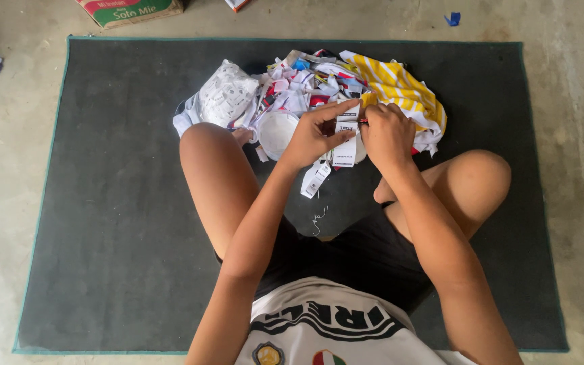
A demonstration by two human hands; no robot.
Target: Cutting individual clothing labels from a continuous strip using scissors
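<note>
The left hand [315, 135] pinches a white label [346, 135] above the dark mat [103, 203]; its long axis stands upright, pointing away. The right hand [386, 132] is closed on its right edge, beside the pile of labels [292, 88].

There were two hands, one dark mat [116, 203], one cardboard box [130, 10], one yellow-striped cloth [403, 88] and one heap of labels [299, 84]
</note>
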